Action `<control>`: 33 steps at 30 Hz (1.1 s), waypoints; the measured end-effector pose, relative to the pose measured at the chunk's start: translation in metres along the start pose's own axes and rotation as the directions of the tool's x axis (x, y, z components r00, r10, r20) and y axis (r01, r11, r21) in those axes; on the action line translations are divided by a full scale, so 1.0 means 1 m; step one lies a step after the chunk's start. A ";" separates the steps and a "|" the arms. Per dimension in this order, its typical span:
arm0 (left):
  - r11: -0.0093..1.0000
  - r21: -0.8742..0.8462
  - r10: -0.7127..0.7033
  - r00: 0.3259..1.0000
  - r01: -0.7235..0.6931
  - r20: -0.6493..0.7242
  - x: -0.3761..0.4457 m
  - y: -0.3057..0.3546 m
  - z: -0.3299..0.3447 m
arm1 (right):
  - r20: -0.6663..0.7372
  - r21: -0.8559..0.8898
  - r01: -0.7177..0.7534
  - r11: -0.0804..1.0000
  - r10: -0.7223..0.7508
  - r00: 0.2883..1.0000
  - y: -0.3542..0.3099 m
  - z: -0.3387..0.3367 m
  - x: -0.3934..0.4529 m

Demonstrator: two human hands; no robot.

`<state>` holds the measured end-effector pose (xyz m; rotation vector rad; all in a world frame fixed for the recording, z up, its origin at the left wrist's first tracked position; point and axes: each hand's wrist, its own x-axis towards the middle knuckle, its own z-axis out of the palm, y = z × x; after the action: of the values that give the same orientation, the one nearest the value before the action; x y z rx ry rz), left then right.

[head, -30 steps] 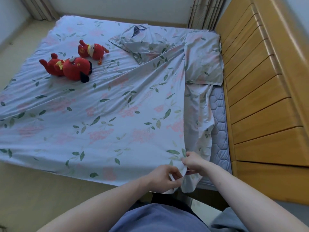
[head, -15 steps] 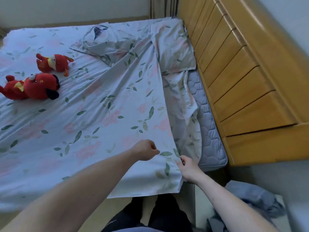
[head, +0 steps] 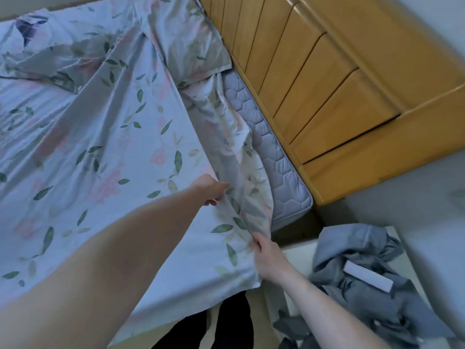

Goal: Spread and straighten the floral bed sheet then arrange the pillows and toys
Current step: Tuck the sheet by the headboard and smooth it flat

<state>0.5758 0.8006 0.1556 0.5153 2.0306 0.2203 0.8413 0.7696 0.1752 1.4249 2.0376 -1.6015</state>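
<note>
The floral bed sheet (head: pixel 105 152), pale blue with pink flowers and green leaves, covers most of the bed, folded back along its right side. My left hand (head: pixel 208 188) grips that folded edge further up the bed. My right hand (head: pixel 266 253) pinches the same edge near the bed's corner. Two floral pillows lie at the head: one (head: pixel 181 39) against the headboard, another (head: pixel 50 46) to its left, rumpled. The red toys are out of view.
A quilted grey mattress (head: pixel 271 157) shows bare along the right side. The wooden headboard (head: pixel 327 79) runs along the right. A white bedside stand (head: pixel 299 258) at the lower right holds crumpled grey clothing (head: pixel 364 273) and a small white object (head: pixel 367 277).
The camera has swung right, so the red toys left the view. My left hand has reached further right onto the folded sheet edge; my right hand keeps its hold near the corner.
</note>
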 end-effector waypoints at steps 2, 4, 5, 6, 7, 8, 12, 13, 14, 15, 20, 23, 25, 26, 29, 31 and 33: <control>0.998 -0.035 -0.046 0.999 0.047 0.018 0.009 0.001 0.002 | 0.036 -0.068 0.042 0.997 -0.040 0.999 0.007 -0.009 -0.001; 0.997 -0.028 -0.066 0.997 0.067 0.045 0.020 0.010 0.015 | 0.053 -0.131 0.053 0.990 -0.046 0.997 0.023 -0.023 0.002; 0.998 -0.030 -0.054 0.997 0.055 0.053 0.021 0.015 0.022 | 0.059 -0.154 0.045 0.987 -0.037 0.998 0.030 -0.031 0.003; 0.999 -0.048 -0.019 0.998 0.022 0.056 0.022 0.021 0.030 | 0.062 -0.170 0.037 0.985 -0.026 0.998 0.039 -0.040 0.005; 0.997 -0.079 0.025 0.998 -0.020 0.058 0.021 0.027 0.037 | 0.061 -0.190 0.032 0.981 -0.021 0.998 0.048 -0.051 0.006; 0.991 -0.122 0.064 0.996 -0.056 0.066 0.020 0.034 0.047 | 0.057 -0.210 0.017 0.978 -0.005 0.998 0.059 -0.062 0.006; 0.965 -0.230 0.164 0.974 -0.125 0.159 0.019 0.066 0.088 | 0.002 -0.290 -0.077 0.954 0.081 0.997 0.104 -0.110 0.002; 0.962 -0.240 0.175 0.969 -0.130 0.176 0.019 0.074 0.096 | -0.001 -0.302 -0.098 0.948 0.103 0.995 0.111 -0.119 0.001; 0.960 -0.247 0.182 0.966 -0.134 0.183 0.019 0.081 0.103 | -0.009 -0.307 -0.118 0.944 0.121 0.993 0.117 -0.127 0.001; 0.959 -0.250 0.183 0.967 -0.135 0.177 0.020 0.087 0.109 | -0.022 -0.307 -0.130 0.943 0.130 0.991 0.121 -0.132 0.002; 0.956 -0.263 0.175 0.973 -0.131 0.153 0.035 0.103 0.121 | -0.024 -0.323 -0.187 0.928 0.189 0.982 0.130 -0.143 0.027; 0.946 -0.279 0.203 0.973 -0.166 0.112 0.054 0.109 0.112 | -0.026 -0.318 -0.199 0.927 0.201 0.979 0.132 -0.143 0.062; 0.943 -0.280 0.215 0.972 -0.180 0.097 0.066 0.108 0.103 | -0.013 -0.299 -0.209 0.931 0.215 0.976 0.130 -0.141 0.088; 0.941 -0.284 0.217 0.972 -0.183 0.093 0.073 0.108 0.101 | -0.014 -0.292 -0.214 0.932 0.220 0.975 0.131 -0.140 0.101; 0.944 -0.277 0.211 0.972 -0.176 0.101 0.088 0.105 0.102 | -0.009 -0.296 -0.250 0.922 0.259 0.966 0.137 -0.134 0.128; 0.951 -0.266 0.197 0.972 -0.157 0.132 0.096 0.104 0.113 | -0.002 -0.278 -0.318 0.906 0.331 0.944 0.146 -0.130 0.139; 0.957 -0.250 0.190 0.970 -0.149 0.150 0.110 0.102 0.129 | -0.003 -0.238 -0.398 0.886 0.409 0.912 0.162 -0.126 0.155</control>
<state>0.6693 0.9331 0.0421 0.5393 1.7629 0.4998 0.9319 0.9539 0.0209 1.5734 1.6874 -1.1700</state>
